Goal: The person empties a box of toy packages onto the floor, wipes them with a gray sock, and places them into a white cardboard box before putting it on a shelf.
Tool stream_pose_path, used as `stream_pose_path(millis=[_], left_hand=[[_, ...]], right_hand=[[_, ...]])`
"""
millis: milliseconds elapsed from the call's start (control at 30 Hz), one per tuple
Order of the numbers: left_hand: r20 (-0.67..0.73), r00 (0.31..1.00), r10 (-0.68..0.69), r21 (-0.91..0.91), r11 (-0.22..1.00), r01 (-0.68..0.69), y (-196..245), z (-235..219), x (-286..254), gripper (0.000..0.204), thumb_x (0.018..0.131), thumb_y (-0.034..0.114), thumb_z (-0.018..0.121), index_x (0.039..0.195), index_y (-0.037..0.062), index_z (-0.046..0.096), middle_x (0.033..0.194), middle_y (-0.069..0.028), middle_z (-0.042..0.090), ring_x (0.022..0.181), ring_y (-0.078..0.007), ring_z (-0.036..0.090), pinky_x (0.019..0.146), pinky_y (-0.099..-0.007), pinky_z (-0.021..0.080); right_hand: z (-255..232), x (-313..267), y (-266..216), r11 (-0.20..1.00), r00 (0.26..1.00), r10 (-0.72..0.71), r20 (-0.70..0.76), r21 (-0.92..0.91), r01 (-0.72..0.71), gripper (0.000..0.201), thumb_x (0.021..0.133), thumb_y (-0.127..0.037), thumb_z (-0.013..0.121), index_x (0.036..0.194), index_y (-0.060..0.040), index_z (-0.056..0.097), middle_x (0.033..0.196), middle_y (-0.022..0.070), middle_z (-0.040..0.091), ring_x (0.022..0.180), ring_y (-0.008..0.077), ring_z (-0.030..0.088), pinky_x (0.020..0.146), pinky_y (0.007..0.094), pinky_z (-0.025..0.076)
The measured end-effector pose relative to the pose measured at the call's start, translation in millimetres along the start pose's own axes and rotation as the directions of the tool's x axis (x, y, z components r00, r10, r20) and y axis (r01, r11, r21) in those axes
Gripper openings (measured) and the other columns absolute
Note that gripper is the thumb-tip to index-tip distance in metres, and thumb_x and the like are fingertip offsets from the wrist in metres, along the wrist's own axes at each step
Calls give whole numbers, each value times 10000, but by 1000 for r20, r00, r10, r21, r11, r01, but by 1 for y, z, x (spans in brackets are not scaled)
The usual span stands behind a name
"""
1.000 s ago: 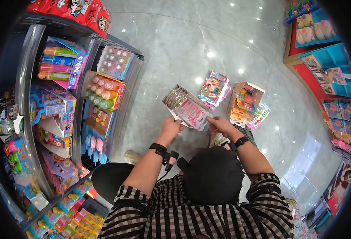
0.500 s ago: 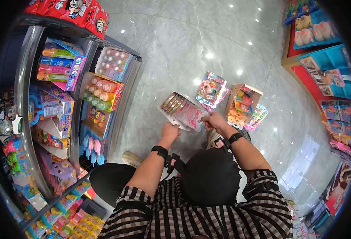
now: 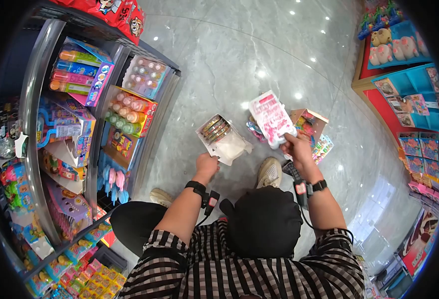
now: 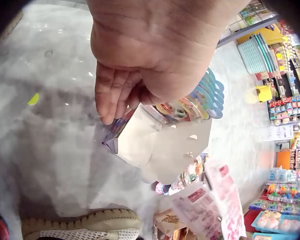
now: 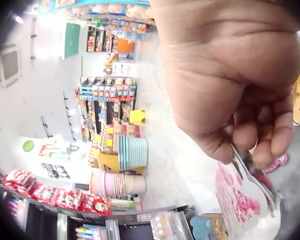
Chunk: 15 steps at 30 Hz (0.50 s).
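My left hand (image 3: 207,167) pinches the near wall of an open white display box (image 3: 234,150) low over the floor. Several shiny packs (image 3: 216,129) stand at the box's far left end, and its white inside shows beside them. To the right, my right hand (image 3: 298,150) grips a few flat packs (image 3: 271,117) by one end, with white backs printed in pink. In the right wrist view, the thumb and curled fingers close on the edges of these packs (image 5: 242,200). Behind them, partly covered, lie colourful toy packs (image 3: 255,130) on the floor.
A brown cardboard box (image 3: 317,121) with colourful toys stands on the right, beside a card of stickers (image 3: 324,144). Store shelves (image 3: 172,74) full of toys rise on the left. A red display stand (image 3: 386,94) is at the right. My shoe (image 3: 270,172) is close to the box.
My right hand has lifted the pink-printed packs out of the display box and carried them right and forward. The left hand has stayed at the box.
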<state>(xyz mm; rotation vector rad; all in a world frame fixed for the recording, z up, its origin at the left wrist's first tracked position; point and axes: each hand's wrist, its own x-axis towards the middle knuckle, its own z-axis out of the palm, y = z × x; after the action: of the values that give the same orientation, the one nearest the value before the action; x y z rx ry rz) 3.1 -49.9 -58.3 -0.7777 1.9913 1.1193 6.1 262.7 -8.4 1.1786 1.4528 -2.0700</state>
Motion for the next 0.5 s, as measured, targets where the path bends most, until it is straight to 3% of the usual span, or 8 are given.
stream_pose_path(millis=[200,267,333,367,400,433,467,500], left_hand=[[5,993,116,118,986,-116,-15,-1,9,182,852,77,513,889,-62,625,740,-133,671,543,-201,647,492,-335,520],[-26,960,278,322,912,-256,-25,0,17,182,836,97,525,855,-42,642,689,-122,665,530,-197,640,521,-350,510],[-26,948,317,347,892,-289,-26,-1,17,190,827,114,530,838,-36,646,675,-128,661,544,-220,642,557,-365,511],[-21,932,361,373,868,-328,-25,0,18,198,817,131,534,822,-30,650,660,-134,656,557,-242,644,592,-381,512],[-22,932,362,372,868,-329,-20,0,16,198,817,131,534,822,-30,650,660,-134,656,557,-242,644,592,-381,512],[-18,929,371,399,854,-333,-11,-1,9,208,810,147,540,826,-27,654,675,-149,658,581,-271,645,617,-396,510],[-12,926,376,427,840,-336,-3,-3,1,219,803,164,546,830,-24,657,689,-164,660,605,-301,645,643,-410,509],[-9,927,375,427,840,-335,3,-4,-3,219,803,164,546,830,-24,657,689,-164,660,605,-301,645,643,-410,509]], right_hand=[[30,63,50,985,997,7,-76,172,6,128,916,-155,589,924,-32,553,730,39,577,563,153,574,534,286,487],[31,64,56,976,995,43,-85,216,-24,131,920,-157,584,933,-30,556,763,49,590,582,155,585,545,286,495],[27,53,57,959,966,257,-6,124,-254,189,914,-188,598,992,-19,568,819,61,606,652,170,616,574,294,514],[26,49,57,959,966,257,-6,124,-254,189,914,-188,598,992,-19,568,819,61,606,652,170,616,574,294,514],[30,38,49,986,994,108,17,-128,-105,239,902,-206,622,1035,-13,570,820,65,613,668,171,624,576,295,519],[35,28,40,929,997,-32,76,-365,57,295,890,-223,647,1078,-8,572,821,68,621,684,173,631,577,296,524],[41,23,33,832,964,-200,173,-490,261,432,806,-201,736,1157,-25,557,946,105,632,815,221,640,684,349,542],[51,14,19,832,965,-198,171,-491,258,432,806,-201,736,1157,-25,557,946,105,632,815,221,640,684,349,542]])
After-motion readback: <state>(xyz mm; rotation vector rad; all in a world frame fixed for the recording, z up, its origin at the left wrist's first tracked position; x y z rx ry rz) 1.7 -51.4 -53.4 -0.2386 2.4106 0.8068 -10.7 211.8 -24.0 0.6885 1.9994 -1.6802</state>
